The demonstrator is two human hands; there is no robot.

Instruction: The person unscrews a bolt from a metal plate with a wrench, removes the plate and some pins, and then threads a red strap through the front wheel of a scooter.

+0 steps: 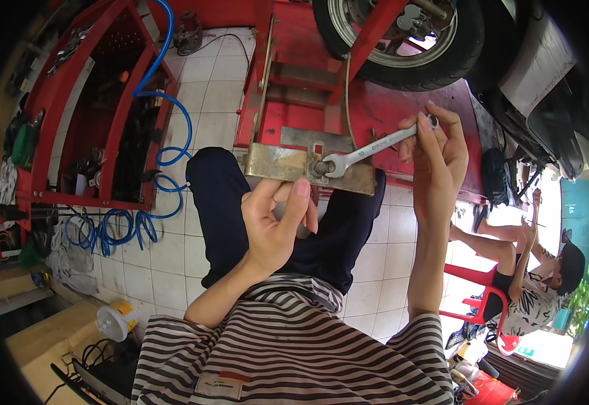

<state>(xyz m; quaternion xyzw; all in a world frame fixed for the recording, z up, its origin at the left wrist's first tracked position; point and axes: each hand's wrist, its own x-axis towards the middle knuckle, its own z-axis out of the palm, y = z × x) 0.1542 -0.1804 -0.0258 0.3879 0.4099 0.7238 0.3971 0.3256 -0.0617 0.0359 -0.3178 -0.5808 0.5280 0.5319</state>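
Note:
In my right hand (441, 158) is a silver combination wrench (382, 143), pinched near its ring end between thumb and fingers. The wrench's open jaw meets a bolt (321, 168) on a worn metal plate (274, 160). This plate spans the end of a red metal frame (301, 94), above my knees. My left hand (271, 226) is closed at the plate's lower edge, thumb up just below the bolt. Some of its fingers are hidden beneath the plate.
Beyond the frame, a motorcycle wheel (402, 47) stands on a red platform (382, 111). A red tool cart (92, 115) and coiled blue air hose (173, 158) are at left. A white bucket (117, 320) sits lower left. At right a person (530, 290) sits on a red chair (473, 273).

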